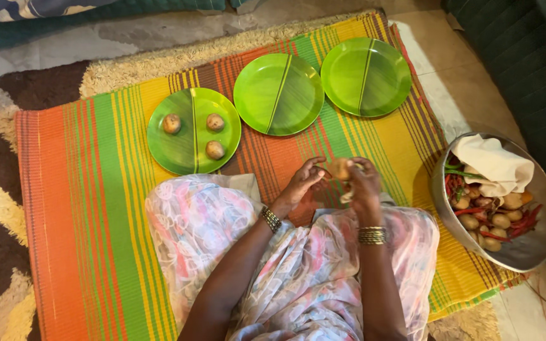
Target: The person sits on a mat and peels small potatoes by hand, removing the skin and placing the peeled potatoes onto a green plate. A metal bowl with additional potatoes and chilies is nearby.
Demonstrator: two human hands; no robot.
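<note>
Two hands are meeting over the lap: the left hand and right hand are both closing their grip around one small potato, turning it between the fingertips as if to wipe it. Beside the right knee a steel bowl is holding more potatoes, red chillies and a white cloth. Farther out on the striped mat, three green plates are lying in a row; the leftmost plate is carrying three potatoes.
</note>
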